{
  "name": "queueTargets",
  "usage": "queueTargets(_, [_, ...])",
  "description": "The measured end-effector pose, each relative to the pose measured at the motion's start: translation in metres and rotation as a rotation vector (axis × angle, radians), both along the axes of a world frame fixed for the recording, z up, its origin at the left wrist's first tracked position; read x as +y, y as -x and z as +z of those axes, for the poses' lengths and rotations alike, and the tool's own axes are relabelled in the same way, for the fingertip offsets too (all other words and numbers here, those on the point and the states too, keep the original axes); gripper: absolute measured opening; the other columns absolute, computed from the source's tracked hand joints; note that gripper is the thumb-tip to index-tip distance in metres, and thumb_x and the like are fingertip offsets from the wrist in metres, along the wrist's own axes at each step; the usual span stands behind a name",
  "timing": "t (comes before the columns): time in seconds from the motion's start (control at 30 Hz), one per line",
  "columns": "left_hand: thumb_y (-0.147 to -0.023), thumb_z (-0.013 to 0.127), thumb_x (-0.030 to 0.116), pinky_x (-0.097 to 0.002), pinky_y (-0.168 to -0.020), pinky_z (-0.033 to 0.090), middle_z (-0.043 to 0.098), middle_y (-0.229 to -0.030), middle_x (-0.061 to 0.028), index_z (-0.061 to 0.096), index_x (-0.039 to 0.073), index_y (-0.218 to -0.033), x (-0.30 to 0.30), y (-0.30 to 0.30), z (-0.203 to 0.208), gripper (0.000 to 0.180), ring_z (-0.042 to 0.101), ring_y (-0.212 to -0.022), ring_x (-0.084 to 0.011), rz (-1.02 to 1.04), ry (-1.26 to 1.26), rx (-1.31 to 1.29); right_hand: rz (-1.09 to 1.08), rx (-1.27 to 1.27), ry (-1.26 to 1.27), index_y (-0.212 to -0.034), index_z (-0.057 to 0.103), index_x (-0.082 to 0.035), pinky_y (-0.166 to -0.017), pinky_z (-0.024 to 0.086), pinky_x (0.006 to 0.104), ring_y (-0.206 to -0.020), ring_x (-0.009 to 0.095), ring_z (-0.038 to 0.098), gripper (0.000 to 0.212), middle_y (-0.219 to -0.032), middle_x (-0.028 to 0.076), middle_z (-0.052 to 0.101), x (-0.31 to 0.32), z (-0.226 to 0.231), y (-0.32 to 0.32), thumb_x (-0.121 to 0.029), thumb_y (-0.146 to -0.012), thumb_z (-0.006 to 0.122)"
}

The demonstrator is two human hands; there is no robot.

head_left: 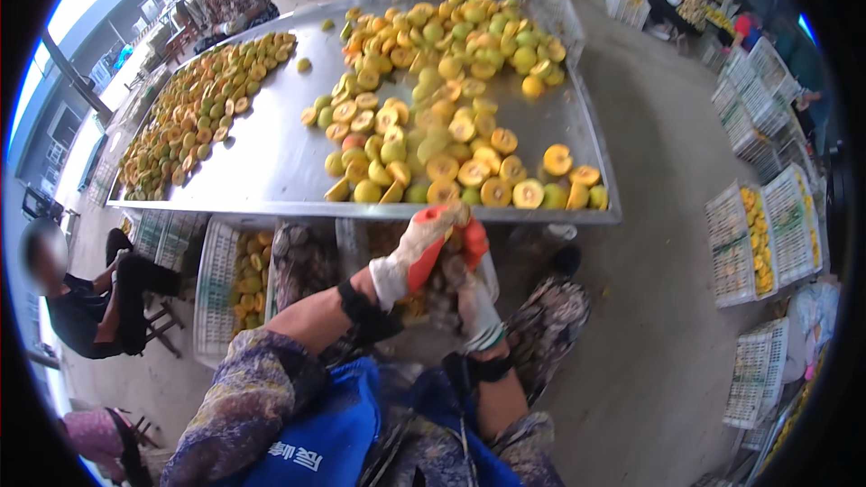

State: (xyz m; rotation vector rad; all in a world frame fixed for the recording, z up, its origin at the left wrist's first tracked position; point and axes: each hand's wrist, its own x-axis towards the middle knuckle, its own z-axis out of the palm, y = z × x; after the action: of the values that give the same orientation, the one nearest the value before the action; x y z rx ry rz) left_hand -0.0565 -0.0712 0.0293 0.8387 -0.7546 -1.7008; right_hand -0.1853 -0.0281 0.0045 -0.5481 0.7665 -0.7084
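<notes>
My left hand (417, 251), in a white glove with an orange-red palm, is closed at the near edge of the metal table (271, 162). My right hand (474, 293), gloved alike, is closed close against it, its fingers partly blurred. A small yellowish-brown piece shows at the left fingertips; its kind is unclear, and what the right fingers hold is hidden. Just beyond lies a heap of halved yellow-green fruit (442, 167), many cut faces up with dark cores. Below my hands, partly covered by them, is a container with more yellow pieces.
Another fruit pile (194, 117) covers the table's left side. A white crate (216, 280) of fruit stands below its edge, left of my knees. Other people sit at the far side and left. More crates (758, 234) line the right, some fruit-filled.
</notes>
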Motion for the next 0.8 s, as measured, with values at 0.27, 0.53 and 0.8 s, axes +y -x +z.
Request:
queueTargets(0.27, [-0.103, 0.042, 0.061, -0.0433, -0.091, 0.055, 0.059, -0.121, -0.0209, 0.059, 0.000, -0.119, 0.023, -0.003, 0.003, 0.066, 0.063, -0.101, -0.0298, 0.035, 0.107, 0.278, 0.265, -0.593, -0.204, -0.088, 0.052, -0.015, -0.034, 0.024, 0.0238, -0.037, 0.007, 0.028, 0.052, -0.058, -0.006, 0.037, -0.004, -0.010, 0.001, -0.067, -0.094, 0.053])
queueTargets(0.53, [-0.099, 0.055, 0.055, -0.0365, -0.072, 0.059, 0.069, -0.099, -0.0161, 0.065, -0.001, -0.100, 0.020, -0.014, 0.013, 0.057, 0.069, -0.084, -0.0254, 0.049, 0.101, -0.095, 0.178, -0.270, -0.037, -0.092, 0.054, -0.013, -0.033, 0.025, 0.0243, -0.035, 0.007, 0.031, 0.056, -0.058, -0.004, 0.043, 0.004, -0.003, -0.010, -0.068, -0.097, 0.047])
queueTargets(0.8, [-0.098, 0.063, 0.049, -0.0358, -0.070, 0.057, 0.070, -0.093, -0.0151, 0.065, -0.004, -0.099, 0.014, -0.022, -0.005, 0.053, 0.069, -0.079, -0.0243, 0.014, 0.213, -0.218, 0.128, 0.169, 0.402, -0.128, 0.058, -0.003, -0.094, 0.041, 0.0277, -0.104, 0.013, 0.052, 0.058, -0.109, 0.002, 0.063, -0.005, -0.011, -0.007, -0.055, -0.105, 0.046])
